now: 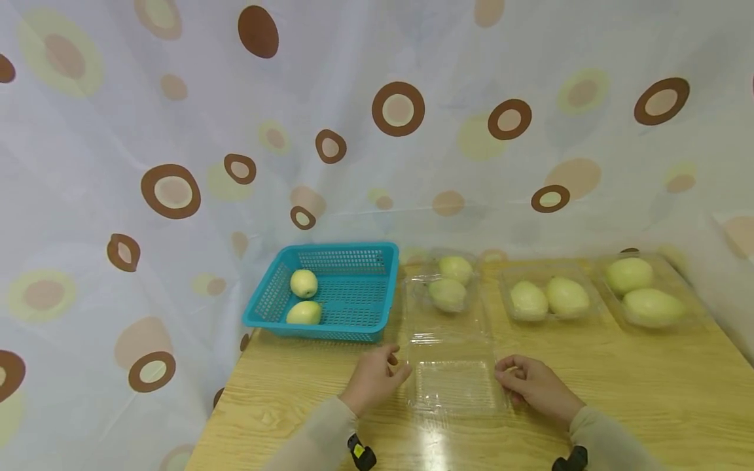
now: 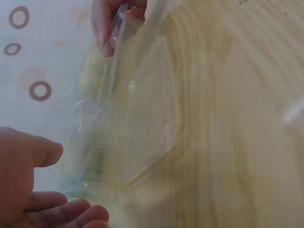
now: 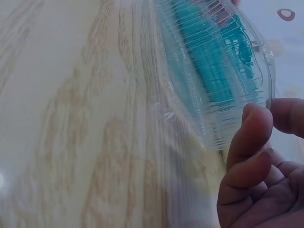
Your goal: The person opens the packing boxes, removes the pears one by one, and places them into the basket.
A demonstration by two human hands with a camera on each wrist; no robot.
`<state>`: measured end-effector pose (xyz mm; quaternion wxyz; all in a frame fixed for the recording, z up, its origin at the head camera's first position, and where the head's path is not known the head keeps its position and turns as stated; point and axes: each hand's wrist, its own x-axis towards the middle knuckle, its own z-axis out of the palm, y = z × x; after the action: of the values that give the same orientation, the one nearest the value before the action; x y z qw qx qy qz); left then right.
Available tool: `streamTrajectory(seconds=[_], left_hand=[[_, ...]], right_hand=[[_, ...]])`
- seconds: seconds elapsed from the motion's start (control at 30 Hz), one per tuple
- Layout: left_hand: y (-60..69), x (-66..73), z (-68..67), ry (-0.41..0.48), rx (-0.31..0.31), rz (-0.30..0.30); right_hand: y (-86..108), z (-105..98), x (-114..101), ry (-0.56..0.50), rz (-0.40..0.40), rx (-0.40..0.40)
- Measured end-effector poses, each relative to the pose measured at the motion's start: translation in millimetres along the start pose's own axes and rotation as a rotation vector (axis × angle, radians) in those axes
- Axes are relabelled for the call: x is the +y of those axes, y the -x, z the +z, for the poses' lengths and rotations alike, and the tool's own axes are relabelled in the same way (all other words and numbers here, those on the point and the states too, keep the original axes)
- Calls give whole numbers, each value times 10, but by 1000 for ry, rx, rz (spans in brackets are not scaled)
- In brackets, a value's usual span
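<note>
An unfolded clear plastic clamshell box (image 1: 452, 386) lies on the wooden table between my two hands. With thumb and finger, my right hand (image 1: 538, 387) pinches its right edge; the right wrist view shows the clear ribbed wall (image 3: 209, 57) at those fingertips. My left hand (image 1: 372, 378) is by the left edge, its fingers loosely spread and apart from the plastic in the left wrist view. Behind the box, two pale yellow-green fruits (image 1: 448, 295) sit in another clear container, partly seen through the plastic.
A blue plastic basket (image 1: 385, 313) at the back left contains two fruits (image 1: 304, 284). Two clear boxes, each with two fruits, stand at the back right: one nearer the middle (image 1: 567, 298), one farther right (image 1: 654, 307). A patterned curtain (image 1: 448, 157) hangs behind the table.
</note>
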<state>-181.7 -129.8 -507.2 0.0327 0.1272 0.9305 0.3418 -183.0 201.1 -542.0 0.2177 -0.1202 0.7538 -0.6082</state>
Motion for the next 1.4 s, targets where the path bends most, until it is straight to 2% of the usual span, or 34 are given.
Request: streamTrajectory(seconds=[0.13, 0.23, 0.57, 0.73, 1.03, 1.13, 1.27, 1.4], left_hand=[[62, -8, 84, 101, -10, -21], [94, -14, 141, 144, 4, -35], [162, -10, 211, 186, 55, -52], [177, -57, 166, 156, 55, -38], [175, -170, 28, 96, -22, -1], [172, -210, -30, 56, -48, 10], [177, -281, -124, -3, -77, 26], [190, -367, -220, -49, -65, 61]], right_hand=[[-9, 8, 13, 18, -14, 4], [-20, 13, 14, 15, -15, 2], [-9, 40, -28, 1, 7, -1], [-5, 58, -32, 15, 7, -6], [-46, 100, -30, -5, 3, 6], [-66, 105, -36, -3, 25, 50], [-71, 119, -63, 40, 78, 156], [-72, 120, -83, 76, 116, 223]])
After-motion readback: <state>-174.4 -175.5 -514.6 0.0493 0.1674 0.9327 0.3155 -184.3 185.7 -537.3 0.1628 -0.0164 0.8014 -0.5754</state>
